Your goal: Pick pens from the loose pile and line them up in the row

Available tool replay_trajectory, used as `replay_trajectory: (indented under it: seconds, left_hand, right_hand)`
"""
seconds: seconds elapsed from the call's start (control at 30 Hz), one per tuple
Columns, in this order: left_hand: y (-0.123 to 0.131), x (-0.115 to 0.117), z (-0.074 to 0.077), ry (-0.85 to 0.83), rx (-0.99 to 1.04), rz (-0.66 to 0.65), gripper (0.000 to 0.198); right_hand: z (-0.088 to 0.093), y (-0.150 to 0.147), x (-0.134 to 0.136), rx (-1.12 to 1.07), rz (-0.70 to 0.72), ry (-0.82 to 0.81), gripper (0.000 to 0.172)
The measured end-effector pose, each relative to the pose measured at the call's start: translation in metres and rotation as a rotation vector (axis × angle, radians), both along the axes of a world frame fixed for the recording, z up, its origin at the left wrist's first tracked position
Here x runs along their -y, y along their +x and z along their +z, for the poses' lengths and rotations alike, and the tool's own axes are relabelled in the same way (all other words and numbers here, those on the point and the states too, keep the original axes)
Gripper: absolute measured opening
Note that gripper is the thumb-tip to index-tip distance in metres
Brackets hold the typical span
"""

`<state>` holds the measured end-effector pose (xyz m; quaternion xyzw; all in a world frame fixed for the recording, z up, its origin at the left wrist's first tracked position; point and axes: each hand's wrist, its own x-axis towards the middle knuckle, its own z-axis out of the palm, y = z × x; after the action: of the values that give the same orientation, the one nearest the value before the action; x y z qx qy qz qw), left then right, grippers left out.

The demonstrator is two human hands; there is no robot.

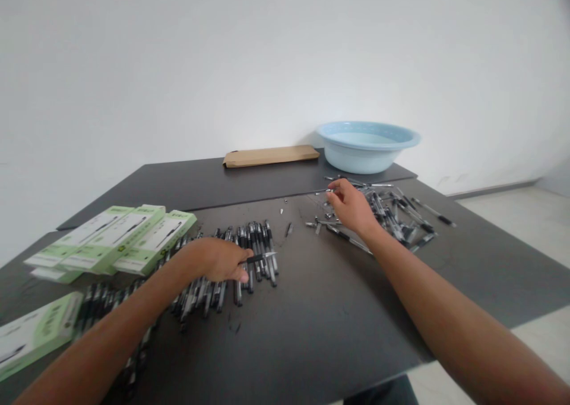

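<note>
Left of the basin [367, 160], the left hand [225, 259] pinches a pen [257, 258] above lined-up pens [220, 292], seemingly done, while before the basin, beside the right hand [350, 206], grip unclear, a loose heap [390, 218] seems left.

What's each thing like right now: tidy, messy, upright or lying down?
Left hand: closed around a pen.
Right hand: fingers bent; grip hard to see.
Pens near left hand: lying side by side.
Pens near right hand: jumbled.
Green-and-white boxes: lying down.
Blue basin: upright, open-topped.
Cardboard: lying flat.
</note>
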<state>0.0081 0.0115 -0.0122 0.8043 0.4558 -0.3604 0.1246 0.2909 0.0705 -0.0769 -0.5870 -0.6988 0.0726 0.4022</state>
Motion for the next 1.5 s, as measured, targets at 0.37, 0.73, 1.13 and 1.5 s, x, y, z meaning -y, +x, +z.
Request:
replay_trajectory:
  seconds: [0.37, 0.73, 1.13, 1.5]
  left_hand:
    - [0.002, 0.000, 0.001, -0.012, -0.004, 0.001, 0.061]
    - [0.001, 0.000, -0.002, -0.008, -0.003, -0.026, 0.059]
    - [0.003, 0.002, 0.001, -0.026, -0.031, -0.030, 0.060]
    - [0.003, 0.001, 0.002, -0.035, 0.000, -0.006, 0.058]
  right_hand:
    - [-0.018, -0.019, 0.003, 0.415, 0.152, -0.192, 0.014]
    - [-0.020, -0.059, 0.012, 0.685, 0.420, -0.101, 0.028]
    - [-0.019, -0.060, 0.013, 0.541, 0.318, -0.081, 0.018]
    - [-0.007, -0.063, 0.031, -1.057, 0.668, -0.478, 0.013]
